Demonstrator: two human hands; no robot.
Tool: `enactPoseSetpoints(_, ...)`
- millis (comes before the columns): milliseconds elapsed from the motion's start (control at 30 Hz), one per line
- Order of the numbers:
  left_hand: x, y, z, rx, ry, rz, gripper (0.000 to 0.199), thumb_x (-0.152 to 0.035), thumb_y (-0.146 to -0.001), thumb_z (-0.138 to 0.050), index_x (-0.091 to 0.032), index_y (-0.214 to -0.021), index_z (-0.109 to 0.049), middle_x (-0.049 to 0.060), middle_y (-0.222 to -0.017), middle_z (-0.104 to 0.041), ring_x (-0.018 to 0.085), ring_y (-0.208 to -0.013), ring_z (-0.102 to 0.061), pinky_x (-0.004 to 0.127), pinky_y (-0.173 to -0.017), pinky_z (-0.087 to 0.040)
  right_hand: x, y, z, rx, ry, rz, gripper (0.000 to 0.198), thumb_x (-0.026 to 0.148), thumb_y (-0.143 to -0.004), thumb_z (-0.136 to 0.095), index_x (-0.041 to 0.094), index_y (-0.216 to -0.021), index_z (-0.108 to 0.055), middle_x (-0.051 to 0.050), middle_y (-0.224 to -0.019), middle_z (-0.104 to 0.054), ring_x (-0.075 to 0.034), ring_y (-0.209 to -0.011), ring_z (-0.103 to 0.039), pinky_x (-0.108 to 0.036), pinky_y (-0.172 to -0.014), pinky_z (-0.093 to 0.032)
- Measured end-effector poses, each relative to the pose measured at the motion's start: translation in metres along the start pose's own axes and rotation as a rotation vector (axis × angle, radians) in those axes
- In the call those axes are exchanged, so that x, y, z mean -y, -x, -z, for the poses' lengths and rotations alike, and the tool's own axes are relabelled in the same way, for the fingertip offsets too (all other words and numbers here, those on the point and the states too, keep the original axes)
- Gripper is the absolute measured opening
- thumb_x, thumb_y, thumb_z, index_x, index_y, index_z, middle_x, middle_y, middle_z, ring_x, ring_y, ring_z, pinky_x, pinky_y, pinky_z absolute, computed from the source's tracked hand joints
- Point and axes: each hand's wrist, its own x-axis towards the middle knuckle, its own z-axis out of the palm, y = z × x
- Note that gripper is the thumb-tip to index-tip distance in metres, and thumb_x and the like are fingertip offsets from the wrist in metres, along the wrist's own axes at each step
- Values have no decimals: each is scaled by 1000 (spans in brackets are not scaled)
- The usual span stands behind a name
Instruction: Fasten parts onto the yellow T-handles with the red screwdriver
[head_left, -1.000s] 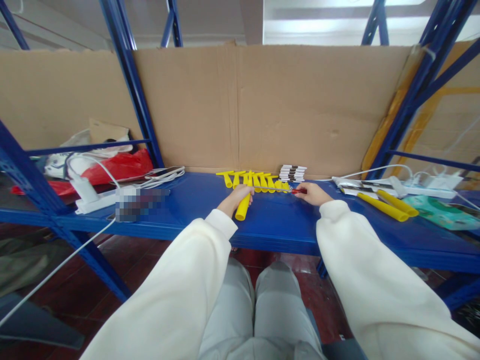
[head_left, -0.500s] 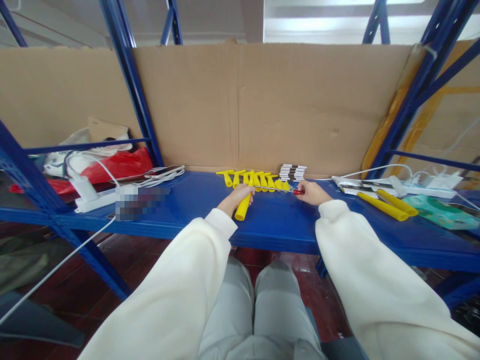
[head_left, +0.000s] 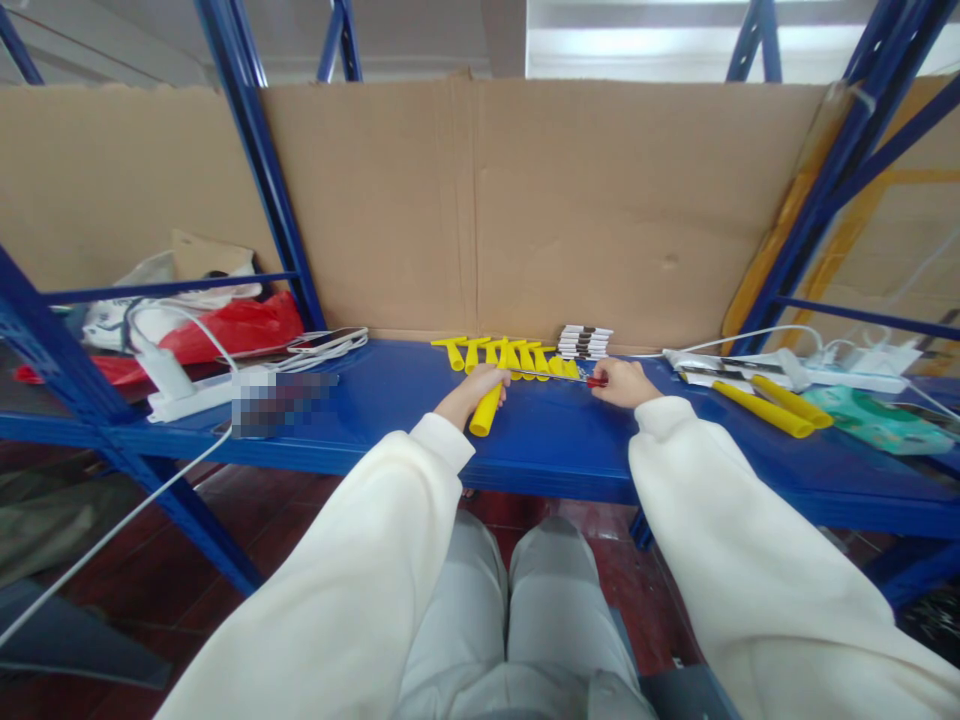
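Note:
My left hand is closed around a yellow tube, its open round end tilted toward me over the shelf. In my right hand is a screwdriver with a red handle. Its thin metal shaft points left and reaches the yellow tube beside my left fingers. Whether the tip is in a screw cannot be made out. Just behind my hands stands a row of several yellow T-shaped pieces. A few short yellow parts lie between the hands, partly behind the shaft.
A stack of small white boxes sits against the cardboard panel. Two yellow tubes and a green packet lie on the right. Power strips and cables occupy the left. The blue shelf's front edge is before my knees.
The view has tilted very slightly. Both hands keep their grips, with the screwdriver against the yellow tube as before; nothing else has visibly moved.

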Motion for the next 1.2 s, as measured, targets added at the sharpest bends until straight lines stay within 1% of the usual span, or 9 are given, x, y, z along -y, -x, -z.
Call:
enactPoseSetpoints(100,0,0,0,-3,-2,-1,16,-5,-69,-53,-20,-75,-51,-4,-44,-47,12,-41,-47,21,-44,-41,1,1,1,5,28,3,10,23,-74,-62,22,-84,-61,-7,-92,-75,-25,-84,-67,-32,-76,-39)
enactPoseSetpoints(233,0,1,-1,-2,0,-7,16,-6,-69,-53,-20,-74,-50,-5,-43,-46,12,-41,-46,20,-42,-40,4,2,4,33,58,-35,14,25,-76,-62,23,-90,-62,-7,-86,-75,-25,-80,-66,-31,-71,-39)
enactPoseSetpoints(433,1,1,-2,-12,8,-20,16,-5,-68,-53,-21,-73,-49,-4,-43,-47,12,-41,-46,21,-44,-41,7,3,3,29,92,-28,20,26,-80,-57,22,-97,-67,-8,-89,-77,-27,-87,-69,-37,-85,-39)
enactPoseSetpoints(600,1,3,-2,-9,24,-31,16,-5,-70,-52,-21,-71,-48,-4,-42,-47,12,-39,-45,21,-43,-39,6,2,1,20,100,-18,18,27,-81,-56,21,-92,-68,-9,-90,-77,-28,-89,-69,-40,-90,-39)
enactPoseSetpoints(767,1,2,-2,-13,33,-27,16,-6,-72,-52,-21,-70,-48,-5,-41,-46,12,-39,-45,21,-43,-38,4,2,2,-8,74,19,11,22,-79,-60,22,-90,-64,-11,-98,-76,-25,-89,-68,-32,-77,-42)
enactPoseSetpoints(867,1,2,-3,-11,30,-24,17,-5,-72,-51,-21,-69,-47,-4,-41,-46,12,-38,-45,21,-42,-37,5,3,3,4,72,-8,13,21,-79,-61,22,-92,-62,-10,-93,-76,-25,-83,-67,-30,-68,-40)
enactPoseSetpoints(933,1,2,-3,-9,30,-24,17,-5,-72,-51,-21,-69,-47,-4,-41,-46,12,-38,-45,21,-42,-37,6,4,4,10,99,-33,14,22,-80,-61,23,-94,-62,-10,-89,-75,-25,-80,-67,-30,-66,-38)
enactPoseSetpoints(1067,0,3,-3,-15,37,-30,19,-4,-73,-51,-22,-69,-46,-5,-42,-46,12,-38,-45,21,-42,-36,8,4,5,20,122,-19,15,24,-82,-58,22,-96,-62,-9,-86,-75,-26,-82,-67,-32,-74,-39)
enactPoseSetpoints(1200,0,3,-2,-22,38,-22,18,-4,-72,-52,-22,-70,-47,-5,-43,-46,12,-39,-45,22,-44,-39,7,4,2,7,92,-11,16,27,-81,-55,22,-95,-63,-8,-92,-76,-26,-86,-68,-37,-85,-38)
